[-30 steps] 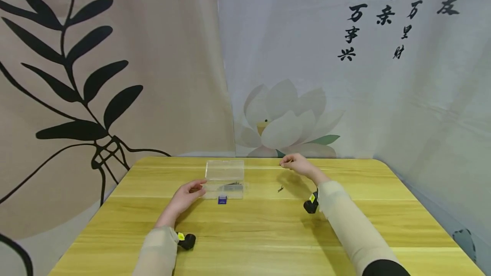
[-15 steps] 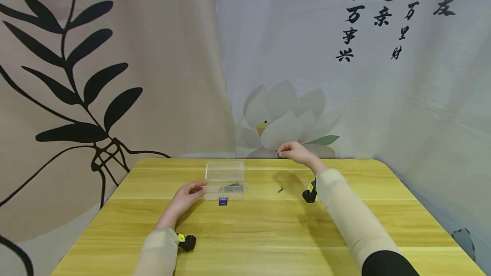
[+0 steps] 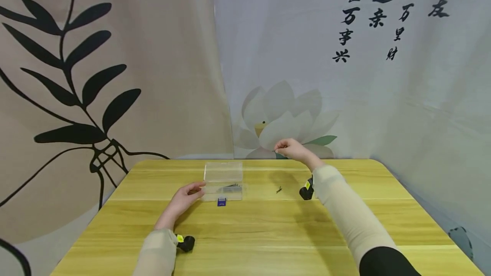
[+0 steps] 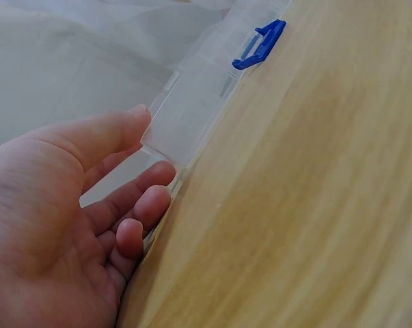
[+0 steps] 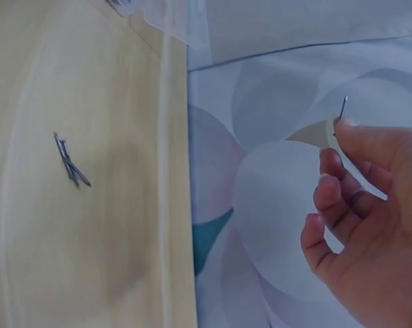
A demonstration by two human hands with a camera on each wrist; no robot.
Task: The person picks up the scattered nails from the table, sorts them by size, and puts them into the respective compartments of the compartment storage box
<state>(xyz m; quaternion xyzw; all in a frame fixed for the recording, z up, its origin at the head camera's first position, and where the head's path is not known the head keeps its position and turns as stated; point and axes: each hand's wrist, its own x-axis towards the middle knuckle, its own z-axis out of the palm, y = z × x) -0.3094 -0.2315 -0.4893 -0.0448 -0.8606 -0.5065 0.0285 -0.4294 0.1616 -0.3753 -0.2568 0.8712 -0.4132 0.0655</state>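
A clear plastic box (image 3: pixel 215 196) with its lid (image 3: pixel 223 171) raised and a blue latch (image 4: pixel 260 46) stands toward the back of the table. My left hand (image 3: pixel 185 199) rests its fingertips against the box's left end, fingers loosely bent. Inside the box lie several thin dark nails (image 3: pixel 232 185). Raised over the table's far edge, my right hand (image 3: pixel 292 150) pinches a single thin nail (image 5: pixel 344 106) between thumb and index finger. Its tip sticks out past the fingertips, while the other fingers are curled loosely. A few more nails (image 5: pixel 70 162) lie crossed on the table below this hand.
The wooden table (image 3: pixel 245 237) ends at a printed cloth backdrop (image 3: pixel 176 97) with plants and lettering. A black wrist camera (image 3: pixel 186 244) hangs at the left sleeve, and another camera (image 3: pixel 306 191) at the right.
My right hand has risen from near the table's back edge, carrying the pinched nail up and slightly left. The left hand stays against the box.
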